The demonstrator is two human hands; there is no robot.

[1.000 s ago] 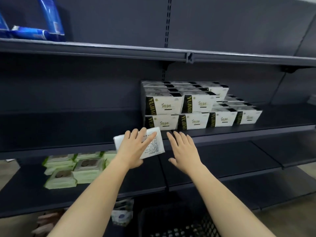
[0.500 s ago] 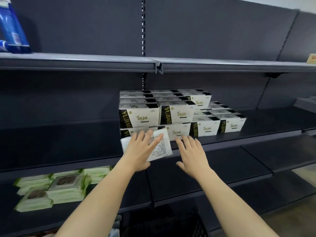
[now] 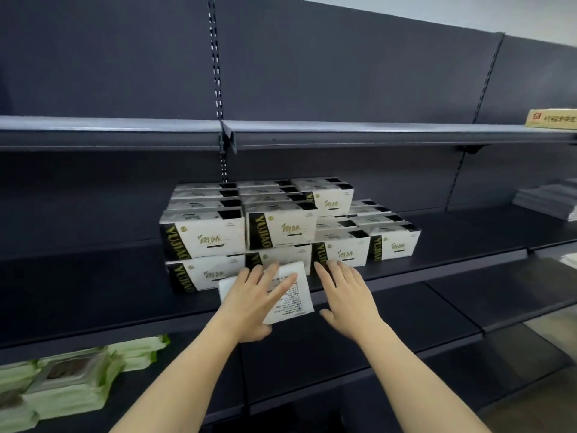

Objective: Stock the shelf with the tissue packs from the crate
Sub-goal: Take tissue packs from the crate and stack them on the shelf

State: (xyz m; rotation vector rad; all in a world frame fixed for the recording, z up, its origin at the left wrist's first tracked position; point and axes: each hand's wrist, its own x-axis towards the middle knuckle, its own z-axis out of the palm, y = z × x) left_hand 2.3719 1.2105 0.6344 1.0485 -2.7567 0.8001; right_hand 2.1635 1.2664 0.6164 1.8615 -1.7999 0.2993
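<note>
On the shelf (image 3: 437, 264) edge, left hand (image 3: 253, 304) holds tissue pack (image 3: 293, 295) flat, crosswise.

The middle shelf (image 3: 93, 285) lies bare to the left of the stacked tissue packs (image 3: 281, 226); a hand could pass in there under the upper shelf (image 3: 343, 132); the stack blocks the centre, two layers high on its left, one layer on its right, with open room above the lower part; right of the stack the shelf is bare up to a pile of flat white packs (image 3: 549, 200) at the far right; the left hand (image 3: 253, 303) holds a tissue pack (image 3: 293, 295) just before the stack's bottom row; the right hand (image 3: 346, 300) hovers beside it; green wipe packs (image 3: 78, 382) fill the lower shelf's left end.
</note>
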